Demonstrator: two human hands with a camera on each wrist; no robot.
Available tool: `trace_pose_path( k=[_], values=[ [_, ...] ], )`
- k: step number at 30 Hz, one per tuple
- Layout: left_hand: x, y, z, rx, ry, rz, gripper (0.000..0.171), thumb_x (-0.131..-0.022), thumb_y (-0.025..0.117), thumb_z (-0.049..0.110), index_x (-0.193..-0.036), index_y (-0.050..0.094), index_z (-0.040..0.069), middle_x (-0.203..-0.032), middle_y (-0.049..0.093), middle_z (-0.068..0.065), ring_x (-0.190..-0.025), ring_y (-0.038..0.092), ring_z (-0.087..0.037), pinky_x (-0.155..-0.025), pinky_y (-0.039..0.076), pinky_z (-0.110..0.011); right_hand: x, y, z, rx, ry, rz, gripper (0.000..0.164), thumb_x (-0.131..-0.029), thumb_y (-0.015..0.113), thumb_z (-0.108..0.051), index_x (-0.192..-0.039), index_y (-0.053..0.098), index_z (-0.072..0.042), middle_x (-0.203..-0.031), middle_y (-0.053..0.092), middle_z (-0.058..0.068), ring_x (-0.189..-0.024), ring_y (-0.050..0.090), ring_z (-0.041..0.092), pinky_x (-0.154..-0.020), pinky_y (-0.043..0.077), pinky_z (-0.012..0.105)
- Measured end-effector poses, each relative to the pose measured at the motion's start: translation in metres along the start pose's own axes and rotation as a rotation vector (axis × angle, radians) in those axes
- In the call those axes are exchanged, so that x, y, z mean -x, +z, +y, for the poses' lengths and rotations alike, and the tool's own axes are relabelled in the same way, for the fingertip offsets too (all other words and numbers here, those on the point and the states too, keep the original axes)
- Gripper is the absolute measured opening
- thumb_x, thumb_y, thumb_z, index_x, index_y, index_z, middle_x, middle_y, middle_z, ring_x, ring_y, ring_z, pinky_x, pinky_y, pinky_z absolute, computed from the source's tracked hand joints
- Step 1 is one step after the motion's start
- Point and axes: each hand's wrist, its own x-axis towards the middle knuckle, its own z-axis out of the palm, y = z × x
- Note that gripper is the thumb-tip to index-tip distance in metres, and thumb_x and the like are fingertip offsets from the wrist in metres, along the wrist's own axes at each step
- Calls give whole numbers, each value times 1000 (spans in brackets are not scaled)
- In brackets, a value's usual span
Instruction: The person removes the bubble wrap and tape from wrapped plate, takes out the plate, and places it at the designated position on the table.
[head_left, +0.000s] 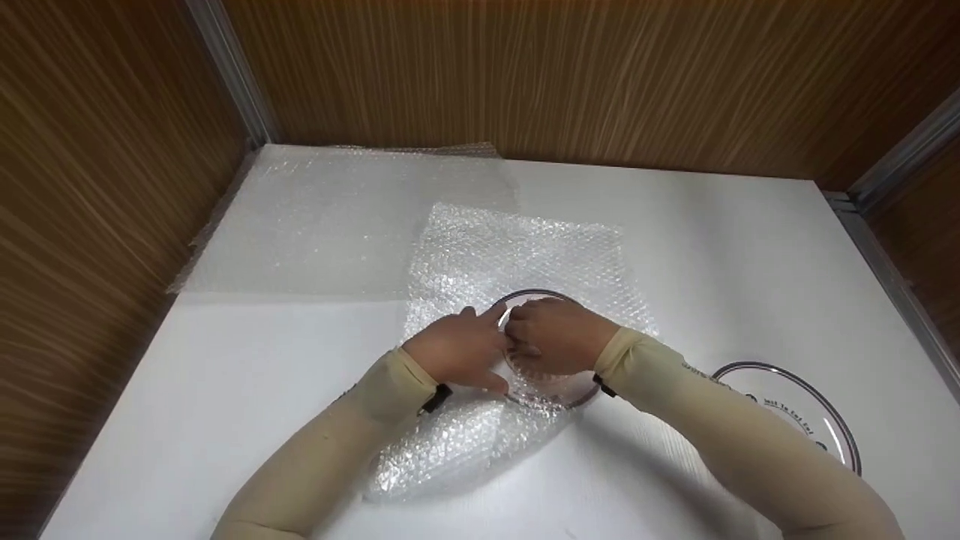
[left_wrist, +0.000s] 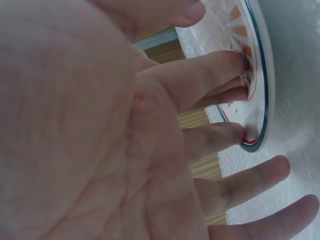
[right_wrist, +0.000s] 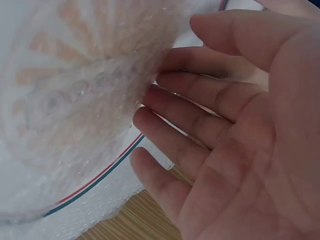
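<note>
A round plate (head_left: 535, 292) with a dark rim lies on a sheet of bubble wrap (head_left: 517, 247) in mid-table. The left wrist view shows orange rays on the plate (left_wrist: 260, 95) and a blue edge line. My left hand (head_left: 461, 349) reaches over its left side, some fingertips touching the plate, others spread past its rim. A bubble wrap flap (right_wrist: 75, 150) covers part of the plate in the right wrist view, blurring its pattern. There my right hand (right_wrist: 225, 130) lays its fingertips on the flap's edge, thumb apart from the fingers.
Another plate (head_left: 795, 405), clear-looking with a dark rim and lettering, lies at the right, partly behind my right forearm. Flat sheets of bubble wrap (head_left: 337, 225) cover the table's back left corner. Wood-grain panels (head_left: 525, 82) wall the white table at the back and sides.
</note>
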Motion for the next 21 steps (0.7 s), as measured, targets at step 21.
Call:
trace_pose_path(
  k=[21],
  values=[
    [4,-4,3,140,-81,-25,62,-88,77,48,-143,63,22,-166,29,-20,-132,49,-53,-100,51,-57,23,-9,-21,79,37,11,20,-89,75,-25,-99,73,-8,-85,71,7,-79,68,27,-74,57,44]
  ],
)
